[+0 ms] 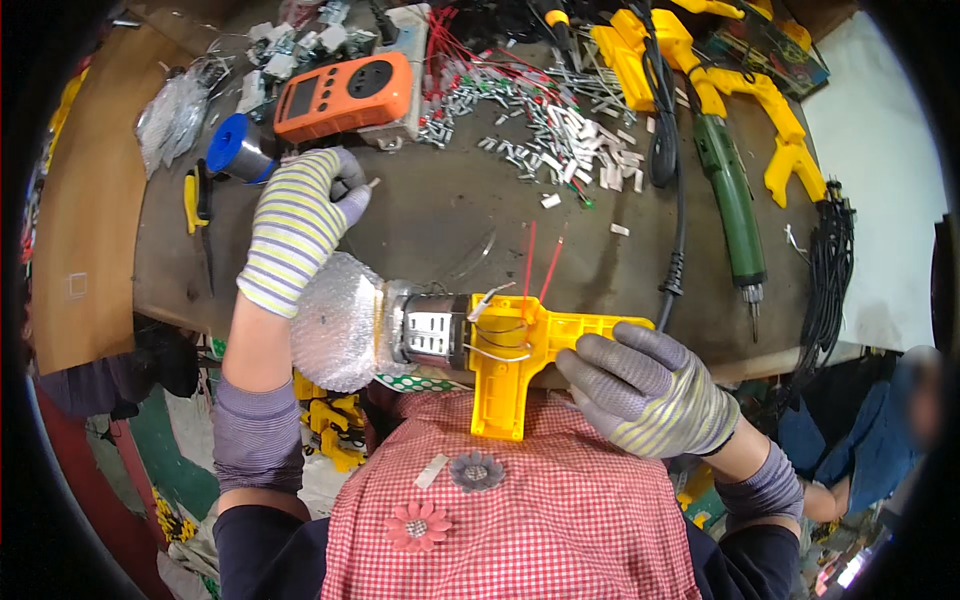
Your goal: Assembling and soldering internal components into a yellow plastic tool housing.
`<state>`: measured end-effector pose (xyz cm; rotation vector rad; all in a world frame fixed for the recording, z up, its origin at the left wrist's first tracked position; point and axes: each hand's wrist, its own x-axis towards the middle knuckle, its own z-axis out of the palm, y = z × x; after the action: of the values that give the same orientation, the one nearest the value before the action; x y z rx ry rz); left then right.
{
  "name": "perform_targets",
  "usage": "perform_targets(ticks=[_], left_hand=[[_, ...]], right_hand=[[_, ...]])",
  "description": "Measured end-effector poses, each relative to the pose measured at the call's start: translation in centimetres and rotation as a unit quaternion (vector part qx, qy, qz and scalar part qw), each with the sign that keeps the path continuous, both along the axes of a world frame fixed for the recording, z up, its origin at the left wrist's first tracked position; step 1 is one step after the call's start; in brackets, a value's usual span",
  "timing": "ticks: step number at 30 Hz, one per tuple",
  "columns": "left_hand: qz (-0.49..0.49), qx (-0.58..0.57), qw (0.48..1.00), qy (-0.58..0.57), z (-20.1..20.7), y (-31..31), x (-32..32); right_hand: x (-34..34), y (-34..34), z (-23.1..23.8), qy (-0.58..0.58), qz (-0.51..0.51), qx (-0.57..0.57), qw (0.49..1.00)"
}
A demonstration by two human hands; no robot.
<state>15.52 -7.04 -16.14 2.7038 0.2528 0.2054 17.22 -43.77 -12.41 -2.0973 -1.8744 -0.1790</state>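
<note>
A yellow plastic tool housing half (498, 395) lies open at the table's front edge. Two red wires (530, 258) stand up from it, and bare-ended leads cross its cavity. On its left a silver and black motor-like body (430, 332) joins it, with bubble wrap (335, 320) around the far-left end. My left hand (300, 215), in a striped glove, is up on the table with fingers curled and pinched; a small pale piece (374, 183) pokes out at the fingertips. My right hand (655, 392), gloved too, lies with fingers stretched out over the end of the housing's right arm.
An orange meter (345, 95) stands behind a blue solder spool (240, 148) and yellow-handled pliers (197, 205). Loose metal and white connectors (570, 140) are heaped at the back. A green electric screwdriver (728, 200), yellow housings (765, 105) and black cables (830, 270) lie right.
</note>
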Motion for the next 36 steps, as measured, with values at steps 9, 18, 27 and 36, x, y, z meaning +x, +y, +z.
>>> perform_targets(ticks=[9, 18, 27, 36], left_hand=[[-0.056, 0.066, 0.992, -0.092, -0.4, -0.3, 0.2], [-0.075, 0.268, 0.959, -0.054, -0.6, -1.6, 0.9], [-0.133, -0.412, 0.897, -0.09, 4.7, -11.0, -3.1], [-0.104, -0.526, 0.84, -0.078, 3.4, -11.4, -3.4]], right_hand=[[3.0, 3.3, 2.2, 0.493, -0.202, 0.081, 0.842], [2.6, 3.9, 0.7, 0.468, -0.215, 0.081, 0.854], [1.6, 3.6, -0.2, 0.347, -0.19, 0.16, 0.905], [1.5, 3.6, -0.5, 0.333, -0.177, 0.151, 0.914]])
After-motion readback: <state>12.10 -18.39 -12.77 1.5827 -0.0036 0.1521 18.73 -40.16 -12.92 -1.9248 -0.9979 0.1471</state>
